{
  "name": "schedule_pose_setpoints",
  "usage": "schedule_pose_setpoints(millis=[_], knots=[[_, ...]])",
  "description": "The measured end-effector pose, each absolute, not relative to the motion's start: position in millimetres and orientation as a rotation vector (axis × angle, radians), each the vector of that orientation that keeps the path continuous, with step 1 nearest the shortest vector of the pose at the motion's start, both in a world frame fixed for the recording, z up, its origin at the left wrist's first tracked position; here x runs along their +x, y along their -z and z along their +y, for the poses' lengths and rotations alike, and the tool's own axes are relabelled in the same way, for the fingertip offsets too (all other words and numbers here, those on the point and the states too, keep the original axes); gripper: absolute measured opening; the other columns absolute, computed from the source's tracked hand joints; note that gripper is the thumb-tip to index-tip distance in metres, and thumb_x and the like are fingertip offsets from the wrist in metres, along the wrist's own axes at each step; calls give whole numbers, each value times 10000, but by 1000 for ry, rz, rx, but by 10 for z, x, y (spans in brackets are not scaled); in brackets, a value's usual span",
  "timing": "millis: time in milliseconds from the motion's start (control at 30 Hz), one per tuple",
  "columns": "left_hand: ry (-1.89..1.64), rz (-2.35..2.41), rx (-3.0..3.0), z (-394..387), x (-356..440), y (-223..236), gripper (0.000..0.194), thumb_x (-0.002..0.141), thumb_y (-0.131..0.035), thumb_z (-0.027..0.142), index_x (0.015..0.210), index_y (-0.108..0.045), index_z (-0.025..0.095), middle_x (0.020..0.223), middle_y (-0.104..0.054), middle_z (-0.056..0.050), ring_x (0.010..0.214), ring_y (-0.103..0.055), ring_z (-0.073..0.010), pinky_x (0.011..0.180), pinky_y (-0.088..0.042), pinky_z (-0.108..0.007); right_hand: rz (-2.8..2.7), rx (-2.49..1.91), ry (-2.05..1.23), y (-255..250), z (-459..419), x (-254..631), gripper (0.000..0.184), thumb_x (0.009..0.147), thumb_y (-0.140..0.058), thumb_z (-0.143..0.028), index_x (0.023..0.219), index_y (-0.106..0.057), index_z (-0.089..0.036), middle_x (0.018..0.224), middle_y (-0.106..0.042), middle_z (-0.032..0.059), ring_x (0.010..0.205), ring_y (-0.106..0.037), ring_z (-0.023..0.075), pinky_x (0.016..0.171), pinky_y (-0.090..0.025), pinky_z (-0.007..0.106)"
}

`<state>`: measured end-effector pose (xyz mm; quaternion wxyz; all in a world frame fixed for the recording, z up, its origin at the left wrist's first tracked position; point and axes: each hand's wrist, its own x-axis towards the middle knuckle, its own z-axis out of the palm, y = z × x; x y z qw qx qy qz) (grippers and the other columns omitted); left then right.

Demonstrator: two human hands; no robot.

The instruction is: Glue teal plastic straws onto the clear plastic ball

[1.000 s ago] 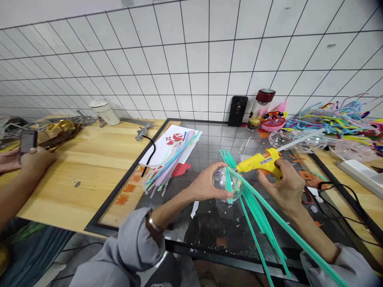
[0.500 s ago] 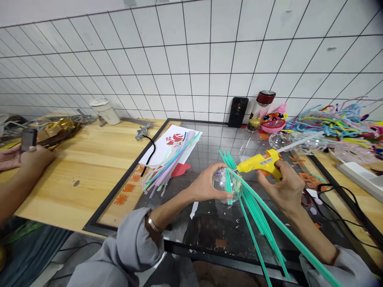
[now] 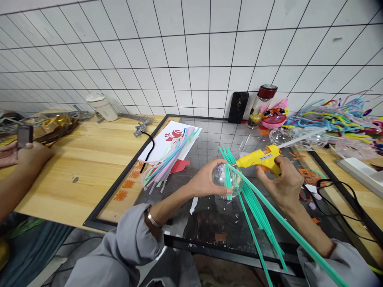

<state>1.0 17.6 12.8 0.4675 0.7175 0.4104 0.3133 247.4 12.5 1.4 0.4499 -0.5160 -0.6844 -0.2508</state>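
Note:
My left hand (image 3: 206, 181) is wrapped round a clear plastic ball (image 3: 225, 180), thumb pressing short green straw pieces against it. Several long green straws (image 3: 263, 217) fan from the ball toward me over the glass-topped board (image 3: 209, 137). My right hand (image 3: 283, 183) grips a yellow glue gun (image 3: 259, 159) by the handle, its nozzle touching the ball's upper right side. A white glue stick pokes from the back of the gun.
A bundle of pastel straws (image 3: 169, 159) lies on white paper with a red print (image 3: 173, 137). A phone (image 3: 237, 107), a jar (image 3: 260, 105) and a pink toy stand by the tiled wall. Coloured pipe cleaners (image 3: 338, 115) pile at right. Another person's hand (image 3: 28, 153) holds a phone at left. Black cables (image 3: 335, 195) cross right.
Nothing has visibly moved apart from a slight shift of the view; both hands keep the ball and glue gun in the same place.

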Motion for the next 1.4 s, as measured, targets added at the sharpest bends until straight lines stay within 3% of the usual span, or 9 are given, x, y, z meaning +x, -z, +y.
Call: schedule_pose_setpoints(millis=[767,1400], knots=[[-789,981,1763,185,7,-99,805,554,-861,351,1260,-510,186,1298,-581,-114,1189,-560,-313,1052,-419,-471,-1729,-1286,572,-35,95,2518,228,780,-646,-369,897,-525,-215,745,-626,15,617,-567,165,555,-417,290],[-769,1007,1763,173,5,-100,822,556,-862,359,1276,-503,189,1313,-575,-117,1198,-557,-313,1069,-413,-480,-1709,-1275,585,-10,120,2485,224,789,-651,-343,918,-525,-211,758,-637,21,649,-602,179,577,-445,290]])
